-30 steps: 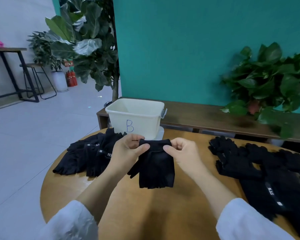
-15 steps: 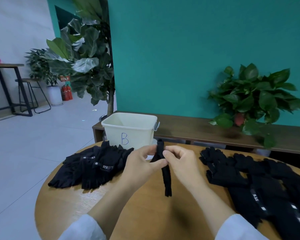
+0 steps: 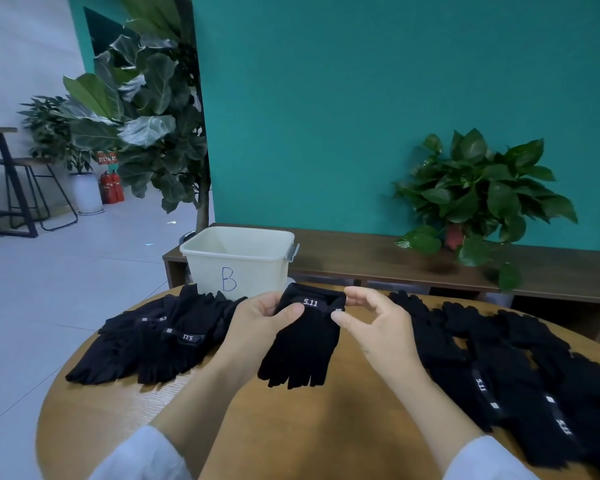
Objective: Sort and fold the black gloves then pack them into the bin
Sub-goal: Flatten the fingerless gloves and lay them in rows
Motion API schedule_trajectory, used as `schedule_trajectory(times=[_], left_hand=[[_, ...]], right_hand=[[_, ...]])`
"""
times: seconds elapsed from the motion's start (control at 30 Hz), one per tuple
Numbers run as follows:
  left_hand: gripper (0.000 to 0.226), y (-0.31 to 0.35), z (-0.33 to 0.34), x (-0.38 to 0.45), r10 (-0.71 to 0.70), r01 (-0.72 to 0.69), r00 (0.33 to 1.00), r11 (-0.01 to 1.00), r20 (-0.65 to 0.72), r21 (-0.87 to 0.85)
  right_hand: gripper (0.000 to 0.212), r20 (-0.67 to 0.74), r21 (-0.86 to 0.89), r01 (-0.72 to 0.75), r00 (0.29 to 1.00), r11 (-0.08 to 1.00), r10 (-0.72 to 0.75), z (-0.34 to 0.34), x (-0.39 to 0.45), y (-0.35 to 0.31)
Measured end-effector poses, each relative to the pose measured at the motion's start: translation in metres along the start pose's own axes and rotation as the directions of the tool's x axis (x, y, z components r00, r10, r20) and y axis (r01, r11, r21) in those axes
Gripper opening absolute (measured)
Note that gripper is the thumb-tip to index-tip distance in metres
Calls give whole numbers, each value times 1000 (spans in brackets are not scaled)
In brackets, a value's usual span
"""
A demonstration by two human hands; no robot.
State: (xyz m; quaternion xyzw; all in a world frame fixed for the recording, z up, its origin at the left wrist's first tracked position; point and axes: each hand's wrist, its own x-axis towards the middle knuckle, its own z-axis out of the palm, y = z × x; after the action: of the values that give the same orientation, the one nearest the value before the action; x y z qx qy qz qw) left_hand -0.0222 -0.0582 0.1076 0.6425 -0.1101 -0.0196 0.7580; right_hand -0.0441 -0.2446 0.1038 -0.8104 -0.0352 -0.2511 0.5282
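Left hand [image 3: 257,323] pinches the cuff of one black glove [image 3: 302,344], thumb on the front just left of the "5.11" tag. Right hand [image 3: 378,327] sits at the cuff's right corner, thumb and fingers curled with a gap between them; I cannot tell whether the fingertips actually grip the fabric. The glove hangs cuff-up, fingers pointing down, their tips near or on the round wooden table [image 3: 291,427].

Step in hand, as I read it: checking tag side, then folding. I would keep the cuff edge level between both hands, lower the fingers flat first, and fold over a smooth layer so the bundle stays compact.

Room: bare wood lies directly below and toward me. Left pile of gloves [image 3: 153,341] and right pile of gloves [image 3: 499,368] flank the hands, each just beside a wrist, so sideways sweeps risk dragging them. The white bin [image 3: 238,268], marked "B", stands just behind the glove, open-topped.
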Motion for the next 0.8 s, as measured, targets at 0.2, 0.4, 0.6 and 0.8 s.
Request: schedule_trajectory(times=[0.2,0.4,0.6,0.8], left_hand=[[19,-5,4,4,-10,9,997,1000,80,12],[12,-18,6,19,37,-58,994,978,107,202],[8,-32,20,45,98,-136,985,946,141,294],[15,-83,13,20,16,-125,971,885,240,449]], right_hand=[[13,183,179,-56,983,982,23,-8,1,8],[12,196,129,-97,978,987,71,-16,7,29],[23,167,8,-122,979,993,119,-23,23,52],[36,305,-278,-52,942,959,139,-24,-18,91]])
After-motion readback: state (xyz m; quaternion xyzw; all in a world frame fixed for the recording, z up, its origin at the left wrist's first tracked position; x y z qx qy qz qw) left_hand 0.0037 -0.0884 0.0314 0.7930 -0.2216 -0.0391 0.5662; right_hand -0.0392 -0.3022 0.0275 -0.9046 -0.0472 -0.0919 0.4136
